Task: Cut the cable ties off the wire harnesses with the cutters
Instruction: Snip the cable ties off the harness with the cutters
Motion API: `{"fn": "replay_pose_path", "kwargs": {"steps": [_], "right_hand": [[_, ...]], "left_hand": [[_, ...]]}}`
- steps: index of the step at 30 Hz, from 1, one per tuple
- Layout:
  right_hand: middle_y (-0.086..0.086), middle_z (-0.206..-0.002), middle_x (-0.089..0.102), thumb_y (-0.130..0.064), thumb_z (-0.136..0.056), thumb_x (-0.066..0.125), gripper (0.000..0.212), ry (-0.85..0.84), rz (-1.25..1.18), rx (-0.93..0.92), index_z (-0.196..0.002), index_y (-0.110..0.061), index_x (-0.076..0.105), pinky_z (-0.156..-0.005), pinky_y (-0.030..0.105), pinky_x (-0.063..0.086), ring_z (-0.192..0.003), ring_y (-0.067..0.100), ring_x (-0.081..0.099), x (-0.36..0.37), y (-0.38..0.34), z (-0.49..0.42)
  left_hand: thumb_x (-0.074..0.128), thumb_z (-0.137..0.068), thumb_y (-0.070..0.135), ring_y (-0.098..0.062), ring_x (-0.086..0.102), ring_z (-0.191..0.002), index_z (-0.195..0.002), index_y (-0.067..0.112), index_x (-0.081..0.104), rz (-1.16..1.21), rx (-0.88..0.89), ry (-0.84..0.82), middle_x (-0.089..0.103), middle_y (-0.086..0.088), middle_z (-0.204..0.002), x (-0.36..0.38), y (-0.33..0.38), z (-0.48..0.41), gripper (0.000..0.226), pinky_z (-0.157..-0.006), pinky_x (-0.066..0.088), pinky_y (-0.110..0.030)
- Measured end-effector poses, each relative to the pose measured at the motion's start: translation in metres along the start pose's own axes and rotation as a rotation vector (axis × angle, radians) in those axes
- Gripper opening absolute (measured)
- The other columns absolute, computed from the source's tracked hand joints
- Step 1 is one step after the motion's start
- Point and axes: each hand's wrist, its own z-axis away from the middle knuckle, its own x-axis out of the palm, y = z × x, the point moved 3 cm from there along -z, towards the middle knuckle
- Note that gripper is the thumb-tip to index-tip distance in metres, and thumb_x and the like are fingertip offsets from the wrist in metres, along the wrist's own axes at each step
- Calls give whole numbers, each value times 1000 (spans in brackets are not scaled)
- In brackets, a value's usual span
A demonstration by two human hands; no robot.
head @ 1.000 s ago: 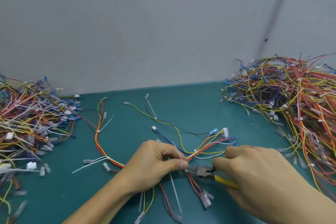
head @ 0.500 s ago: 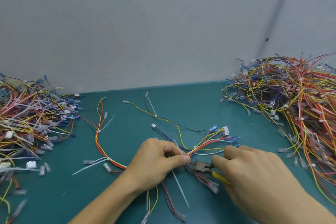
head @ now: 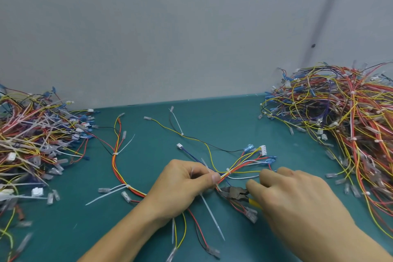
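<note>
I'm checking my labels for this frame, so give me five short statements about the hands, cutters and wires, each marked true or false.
1. The right hand holds the cutters. True.
2. The cutters' handle is red. False: the part that shows is yellow.
3. The left hand pinches the wire harness. True.
4. The table is white. False: it is teal.
5. Wires are piled only on the right. False: a left pile and a right pile both show.

Teal table (head: 223, 117), plain grey wall (head: 170, 27) behind
</note>
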Motion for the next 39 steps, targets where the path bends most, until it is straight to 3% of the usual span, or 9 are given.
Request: {"fn": "replay_pose_path", "kwargs": {"steps": [5, 16, 22, 26, 29, 32, 34, 36, 39], "right_hand": [[-2, -46, 45, -10, -20, 83, 42, -10, -17, -1, -49, -19, 53, -44, 25, 15, -36, 24, 46, 2, 1, -2], [-7, -45, 45, -23, -19, 89, 48, -121, -47, 4, -50, -24, 52, -41, 22, 12, -35, 22, 49, 8, 6, -2], [-8, -45, 45, -27, -20, 87, 46, -164, -61, 4, -49, -26, 52, -48, 21, -4, -32, 22, 48, 8, 9, -3], [-9, -45, 46, -29, -24, 86, 44, -221, -103, 5, -50, -27, 51, -49, 21, -6, -32, 22, 47, 11, 12, -3], [-9, -58, 53, -37, -50, 81, 31, -248, -140, 2, -63, -29, 54, -42, 24, 10, -46, 24, 56, 9, 12, -3], [-8, -91, 53, -48, -88, 46, 20, -214, -201, 65, -94, -28, 43, -58, 31, 31, -87, 22, 59, 11, 18, -7], [-12, -88, 44, -51, -91, 38, 21, -189, -323, 115, -88, -31, 32, -64, 29, 32, -86, 15, 50, 13, 24, -10], [-16, -84, 38, -52, -92, 43, 20, -187, -522, 135, -88, -36, 31, -69, 27, 35, -81, 9, 42, 14, 26, -14], [-17, -94, 39, -56, -91, 42, 24, -285, -682, 169, -104, -36, 36, -83, 32, 40, -91, 11, 45, 15, 24, -23]], "left_hand": [[68, -83, 35, -11, 34, -55, -67, 16, 70, -4, 9, -2, 45, 7, -56, 0, -2, 0, 25, -53, 28, -22], [69, -86, 31, -10, 34, -55, -66, 20, 70, -24, -5, 10, 45, 7, -56, 0, -2, 0, 23, -54, 28, -22], [69, -86, 31, -9, 33, -54, -63, 23, 70, -21, 13, 12, 45, 10, -54, 0, -3, 1, 24, -52, 27, -20], [69, -80, 38, -11, 33, -54, -70, 14, 70, 18, 23, 23, 46, 5, -57, 0, -1, 0, 26, -51, 26, -20], [66, -88, 29, -7, 36, -48, -67, 17, 67, 81, -4, 92, 49, 9, -55, -4, -1, -1, 24, -50, 29, -17], [52, -89, 35, -17, 34, -56, -66, 18, 61, 106, -29, 204, 42, -3, -57, -14, -2, -1, 30, -60, 28, -31], [47, -91, 32, -18, 40, -58, -67, 16, 60, 72, -14, 233, 50, -5, -61, -23, 0, 0, 32, -61, 34, -34], [44, -99, 21, -13, 47, -59, -74, 17, 60, 9, 8, 193, 57, 4, -65, -30, 3, 2, 30, -62, 40, -32], [38, -100, 15, -8, 43, -57, -86, 24, 57, -267, 62, 103, 48, 6, -59, -31, 6, 9, 26, -61, 39, -25]]}}
